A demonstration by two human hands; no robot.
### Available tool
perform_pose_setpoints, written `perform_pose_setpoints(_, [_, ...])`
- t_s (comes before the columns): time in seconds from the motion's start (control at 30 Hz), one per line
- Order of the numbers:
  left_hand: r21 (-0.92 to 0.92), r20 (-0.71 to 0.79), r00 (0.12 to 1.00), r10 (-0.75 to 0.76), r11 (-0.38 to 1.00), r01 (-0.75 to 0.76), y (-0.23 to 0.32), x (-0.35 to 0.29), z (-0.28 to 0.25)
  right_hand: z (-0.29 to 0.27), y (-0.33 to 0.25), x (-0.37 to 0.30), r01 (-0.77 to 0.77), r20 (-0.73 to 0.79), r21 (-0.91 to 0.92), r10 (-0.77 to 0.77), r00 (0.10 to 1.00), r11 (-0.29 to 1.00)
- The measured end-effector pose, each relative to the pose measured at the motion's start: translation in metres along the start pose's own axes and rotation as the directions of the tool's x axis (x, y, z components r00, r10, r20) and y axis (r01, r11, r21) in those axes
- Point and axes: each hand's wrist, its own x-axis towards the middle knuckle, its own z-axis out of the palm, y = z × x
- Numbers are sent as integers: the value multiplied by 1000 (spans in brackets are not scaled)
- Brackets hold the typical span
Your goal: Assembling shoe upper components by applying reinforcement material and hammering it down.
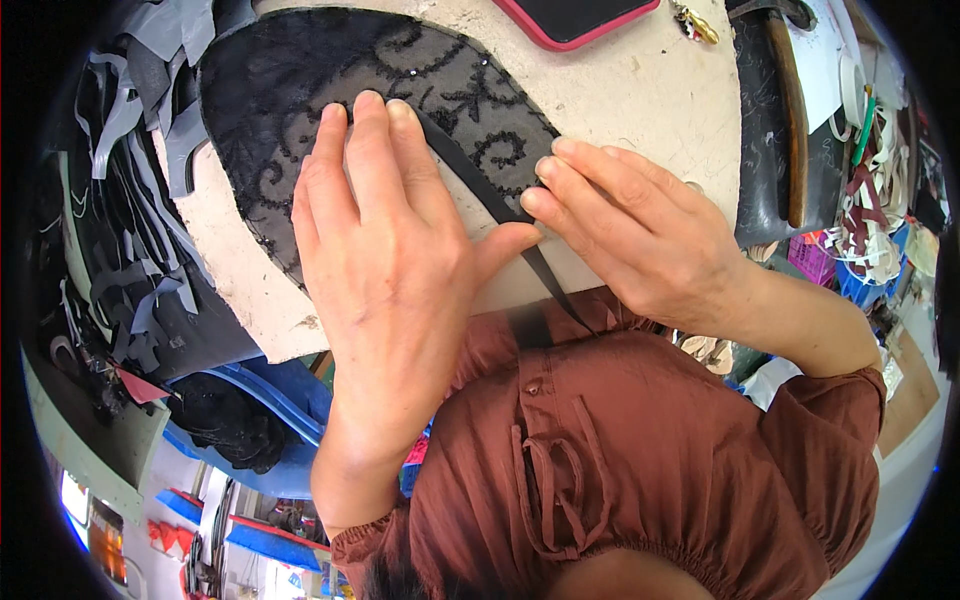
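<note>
A black lace piece (290,90) with a swirl pattern lies on a pale, worn work board (620,90). A narrow black strip (470,175) runs diagonally along its edge and hangs off the board toward my rust-brown blouse. My left hand (385,240) lies flat on the lace and strip, fingers together, thumb stretched toward the strip. My right hand (630,225) presses its fingertips onto the strip at the lace's edge, pinching it near the left thumb.
A pile of grey and black cut pieces (140,120) lies left of the board. A pink-edged dark case (575,20) sits at the top. A dark tool (780,110) and tangled strips (870,190) lie to the right. Blue plastic (270,400) is below.
</note>
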Motion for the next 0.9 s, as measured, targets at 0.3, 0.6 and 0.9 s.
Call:
perform_pose_setpoints(0.3, [21,8,1000,18,1000,-18,0,3,1,-8,-5,1,-89,70,19,88,994,996])
perform_pose_setpoints(0.6, [-84,-65,998,6,996,-11,-15,-8,10,-11,-8,17,-76,22,-15,76,997,997])
perform_pose_setpoints(0.9, [-364,-323,935,-143,931,16,-70,-48,4,-19,10,76,-64,-31,265,75,997,962])
